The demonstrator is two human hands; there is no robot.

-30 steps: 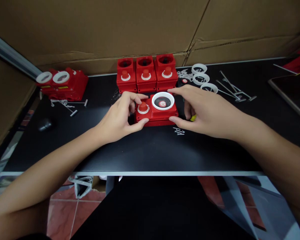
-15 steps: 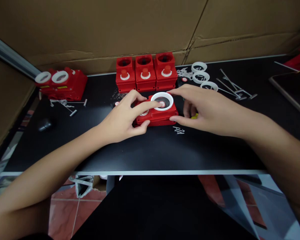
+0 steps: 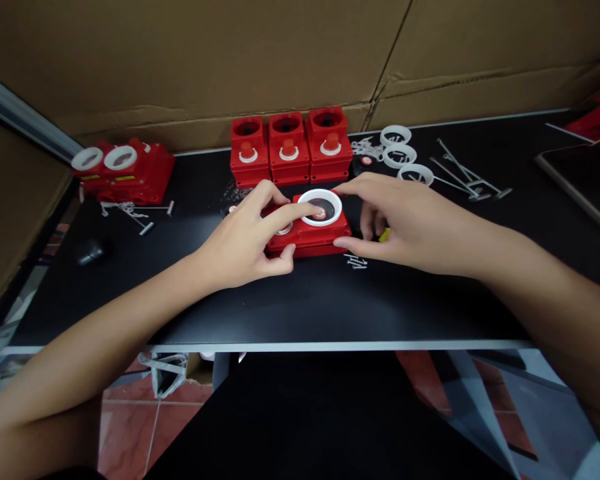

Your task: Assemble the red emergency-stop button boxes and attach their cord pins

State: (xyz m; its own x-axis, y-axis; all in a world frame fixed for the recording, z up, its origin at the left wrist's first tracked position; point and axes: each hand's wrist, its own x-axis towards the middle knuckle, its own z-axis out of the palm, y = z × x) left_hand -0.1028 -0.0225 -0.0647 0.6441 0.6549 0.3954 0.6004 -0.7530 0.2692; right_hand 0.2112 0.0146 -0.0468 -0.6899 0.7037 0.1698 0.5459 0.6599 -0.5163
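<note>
With the red box (image 3: 307,235) as the clock's centre and twelve pointing away from the person, the left hand (image 3: 245,237) is sitting at nine, its fingers spreading: the index is stretching across the box, its tip touching the dark disc (image 3: 329,201) inside the white ring (image 3: 320,222). The left thumb is lying along the near side around seven, and another finger is arching toward the far side; whether these are gripping, one cannot tell. At three, the right hand (image 3: 410,227) is holding the box between a widely parted thumb and index, the thumb resting at four, the index at two, while other fingers are curling inward beside a half-hidden yellow object (image 3: 385,235). Both palms are facing inward, and both forearms are slanting up from the lower corners. The box is lying flat on the black table (image 3: 300,310). Small screws (image 3: 357,261) are lying at four, three red housings (image 3: 289,165) are standing in a row between eleven and twelve, and loose white rings (image 3: 400,165) are lying near two.
</note>
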